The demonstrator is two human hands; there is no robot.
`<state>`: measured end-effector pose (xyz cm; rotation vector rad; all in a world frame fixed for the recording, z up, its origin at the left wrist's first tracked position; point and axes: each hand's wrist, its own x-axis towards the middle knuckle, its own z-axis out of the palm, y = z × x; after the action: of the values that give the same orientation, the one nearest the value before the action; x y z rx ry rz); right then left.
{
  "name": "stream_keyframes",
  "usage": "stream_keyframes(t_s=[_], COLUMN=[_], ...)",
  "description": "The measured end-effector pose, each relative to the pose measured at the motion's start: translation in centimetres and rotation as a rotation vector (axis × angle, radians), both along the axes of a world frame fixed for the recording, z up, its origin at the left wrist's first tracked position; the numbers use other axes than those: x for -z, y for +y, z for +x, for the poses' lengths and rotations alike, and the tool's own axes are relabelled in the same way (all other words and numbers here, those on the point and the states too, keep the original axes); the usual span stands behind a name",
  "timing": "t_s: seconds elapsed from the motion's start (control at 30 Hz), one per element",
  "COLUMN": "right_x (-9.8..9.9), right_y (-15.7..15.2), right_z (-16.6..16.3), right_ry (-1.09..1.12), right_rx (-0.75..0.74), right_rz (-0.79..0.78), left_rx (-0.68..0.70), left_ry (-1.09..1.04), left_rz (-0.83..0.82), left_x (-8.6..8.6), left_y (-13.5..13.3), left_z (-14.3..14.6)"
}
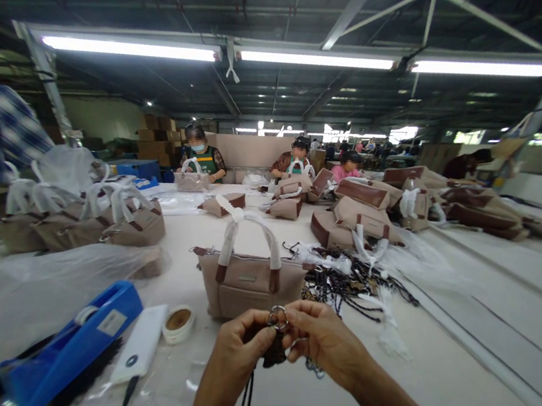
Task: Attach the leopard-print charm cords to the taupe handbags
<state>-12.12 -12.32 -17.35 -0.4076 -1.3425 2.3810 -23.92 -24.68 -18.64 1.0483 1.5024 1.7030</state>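
Note:
My left hand (243,350) and my right hand (321,336) meet low in the middle of the view, both pinching a small metal key ring (279,317). A dark charm with black cords (274,356) hangs from the ring between my hands. Just beyond stands a beige handbag (251,279) with paper-wrapped handles, upright on the table. To its right lies a pile of dark cord charms (351,279) with white tags.
A blue tape dispenser (65,350), a white flat box (140,343) and a tape roll (178,322) lie at the left on plastic film. More beige handbags (104,221) crowd the table (468,337) left and right. Other people sit at the far end (199,156).

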Motion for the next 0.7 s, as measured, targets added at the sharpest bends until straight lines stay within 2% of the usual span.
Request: stream_keyframes(t_s=[0.23,0.47,0.57,0.7], right_x=[1.0,1.4,0.9,-0.1], right_y=[0.1,-0.1,0.1,0.5], right_z=[0.0,0.0,0.1,0.3], right_ry=[0.076,0.05,-0.018,-0.143], right_rx=[0.015,0.052,0.05,0.091], right_rz=[0.015,0.0,0.096,0.354], left_rx=[0.042,-0.061,-0.106,-0.117], left_ry=[-0.047,-0.006,0.049,0.105], left_rz=[0.029,-0.032,-0.053,-0.07], left_x=[0.1,-0.1,0.1,0.6], left_y=[0.4,0.5,0.7,1.2], left_z=[-0.1,0.3,0.4,0.4])
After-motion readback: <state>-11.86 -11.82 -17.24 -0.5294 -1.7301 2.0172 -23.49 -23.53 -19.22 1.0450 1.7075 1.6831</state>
